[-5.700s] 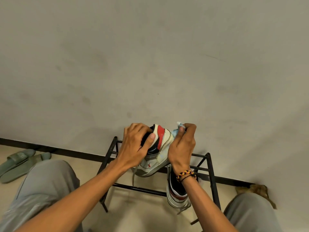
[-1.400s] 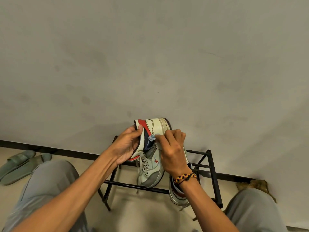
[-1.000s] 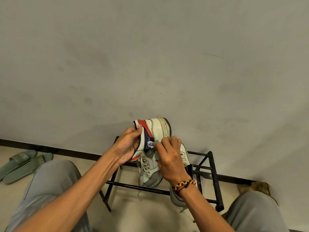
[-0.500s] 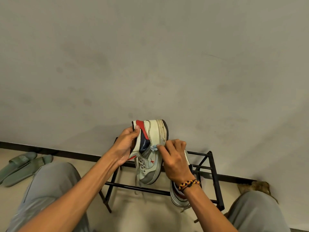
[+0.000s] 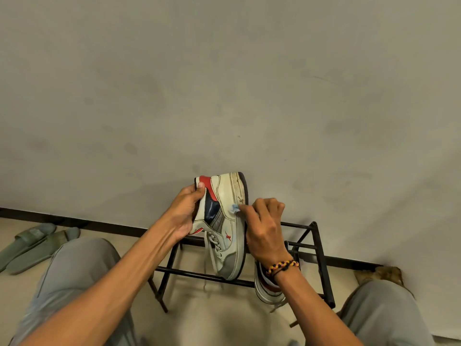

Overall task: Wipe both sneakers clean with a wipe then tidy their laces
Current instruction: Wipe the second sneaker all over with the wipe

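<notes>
The sneaker (image 5: pixel 225 221) was held up on its side above the front bar of the black shoe rack (image 5: pixel 321 255), heel uppermost, toe down near that bar. The left hand (image 5: pixel 185 213) gripped it round the heel collar, a firm, stiff place to hold. The right hand (image 5: pixel 264 231) pinched a small blue wipe (image 5: pixel 234 208) against the side by the sole edge. The upper looked light and fairly rigid; the laces (image 5: pixel 212 248) hung limp and would snag easily. The second sneaker (image 5: pixel 265 285) sat on the rack's right end.
</notes>
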